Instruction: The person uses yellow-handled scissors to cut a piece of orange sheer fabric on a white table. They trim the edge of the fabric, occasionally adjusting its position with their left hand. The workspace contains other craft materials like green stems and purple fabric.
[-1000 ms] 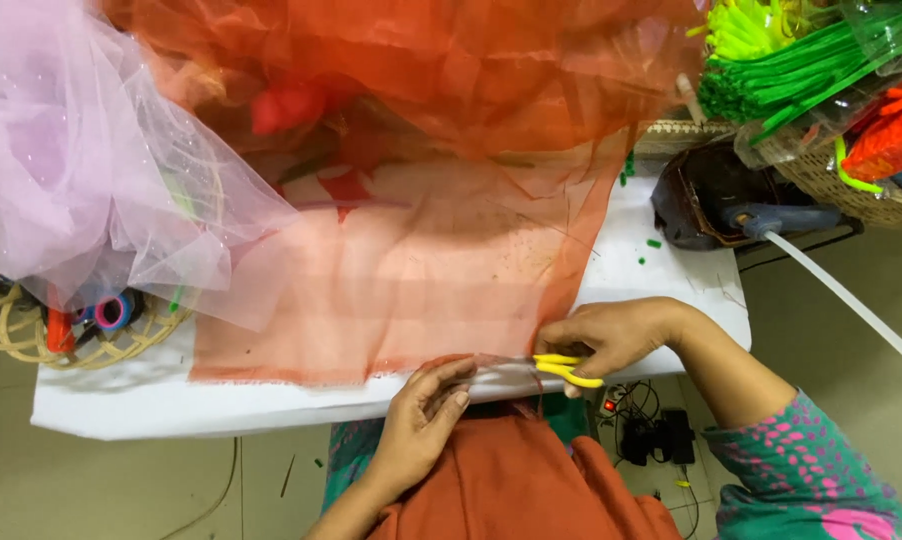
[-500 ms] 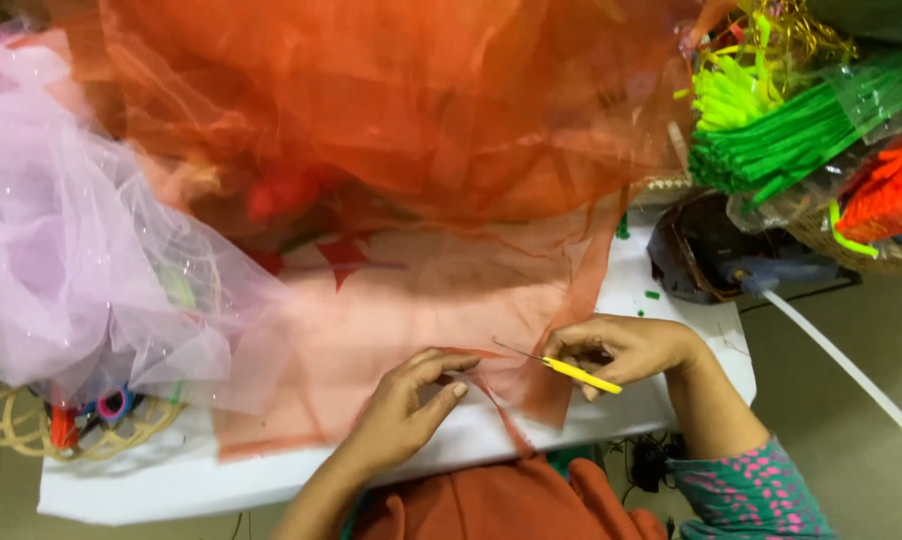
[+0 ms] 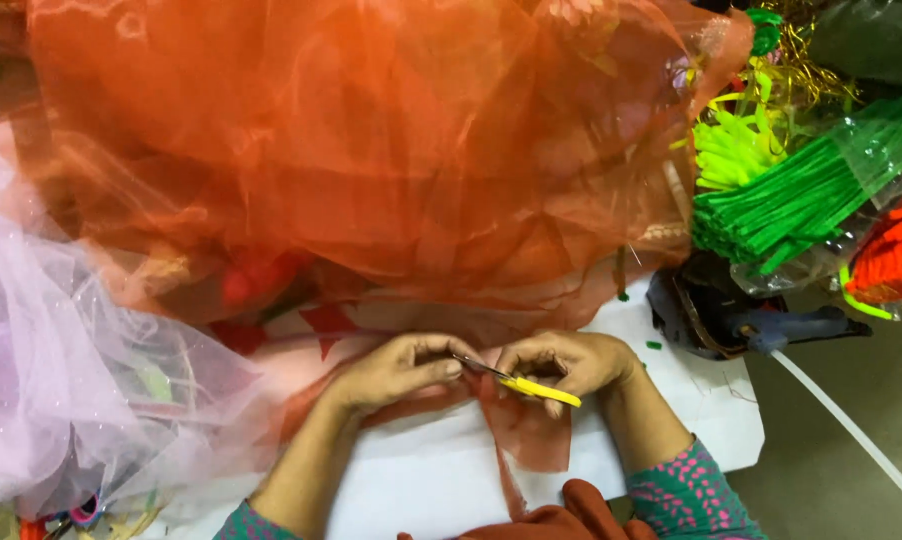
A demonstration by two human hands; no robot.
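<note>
At a white bench [image 3: 671,440], the left hand [image 3: 396,372] pinches a sheer orange net fabric [image 3: 371,150], light, limp and likely best held taut near its edge, while the right hand [image 3: 566,362] grips yellow-handled scissors [image 3: 526,384] at the cloth.

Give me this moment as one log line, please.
left hand: pinching orange net fabric | right hand: holding yellow-handled scissors at fabric edge | surface: white table

A white tabletop [image 3: 441,480] held the things. Orange see-through cloth [image 3: 371,150] lay piled on it, with pale purple netting [image 3: 61,370] on one side and a blue glue gun [image 3: 791,328] on the other.
</note>
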